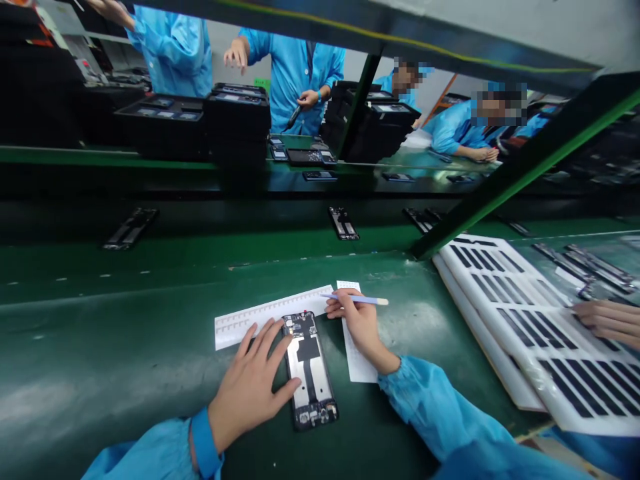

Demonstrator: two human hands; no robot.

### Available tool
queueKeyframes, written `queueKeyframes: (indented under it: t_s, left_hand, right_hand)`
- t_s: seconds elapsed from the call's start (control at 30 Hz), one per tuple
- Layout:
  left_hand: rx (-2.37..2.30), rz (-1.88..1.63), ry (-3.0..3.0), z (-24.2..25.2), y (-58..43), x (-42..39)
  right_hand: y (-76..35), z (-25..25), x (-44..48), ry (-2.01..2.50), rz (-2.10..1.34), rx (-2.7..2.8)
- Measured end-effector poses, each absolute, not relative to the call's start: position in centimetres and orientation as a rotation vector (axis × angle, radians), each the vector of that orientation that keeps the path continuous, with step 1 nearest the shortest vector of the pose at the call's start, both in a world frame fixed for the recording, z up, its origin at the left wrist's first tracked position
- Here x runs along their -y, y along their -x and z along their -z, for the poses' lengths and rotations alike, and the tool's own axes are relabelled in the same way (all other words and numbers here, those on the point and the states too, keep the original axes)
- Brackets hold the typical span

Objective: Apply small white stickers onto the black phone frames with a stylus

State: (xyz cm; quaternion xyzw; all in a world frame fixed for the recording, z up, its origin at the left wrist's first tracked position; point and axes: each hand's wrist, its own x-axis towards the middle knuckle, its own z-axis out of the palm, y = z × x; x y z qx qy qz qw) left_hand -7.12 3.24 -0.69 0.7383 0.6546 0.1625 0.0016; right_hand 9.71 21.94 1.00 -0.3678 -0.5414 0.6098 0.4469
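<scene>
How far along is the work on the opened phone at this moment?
Looks done: the opened phone lies flat on the green bench, internals exposed. In hand: the left hand steadies it while the right hand brings tweezers to the white sticker strip. Left: nothing visibly carried to the phone yet.

An opened phone frame (310, 370) is laid flat on the green tabletop (125, 347), circuitry exposed, long axis running away. A slim blue-white pen tool (357, 300) is held level above white label strips (270, 315).
</scene>
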Motion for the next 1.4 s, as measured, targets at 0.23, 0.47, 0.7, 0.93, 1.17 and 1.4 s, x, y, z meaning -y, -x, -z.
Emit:
queueKeyframes:
  t_s: [0.23, 0.47, 0.7, 0.93, 1.17, 1.4]
  left_hand:
    - [-2.055, -0.611, -2.354, 1.2, 6.3, -2.0]
    - [-2.194, -0.897, -2.218, 0.1, 7.5, -5.7]
    - [-2.245, -0.744, -2.243, 0.8, 8.6, -8.5]
    - [-2.211, -0.710, -2.335, 0.1, 8.5, -8.1]
    - [-2.124, -0.972, -2.377, -1.1, 7.7, -5.4]
    - [-2.505, -0.709, -2.305, -0.1, 14.6, -1.9]
  right_hand:
    - [-9.5, -0.5, -22.9, 0.938, -1.579, 1.446]
    - [-8.5, -1.9, -24.7, 0.856, -1.622, 1.589]
    - [-8.2, -0.3, -25.2, 0.908, -1.637, 1.656]
    - [-9.7, -1.1, -27.0, 0.997, -1.568, 1.589]
    - [-11.1, -1.7, -27.8, 1.007, -1.536, 1.540]
    - [-7.8, -2.1, -23.0, 0.937, -1.750, 1.564]
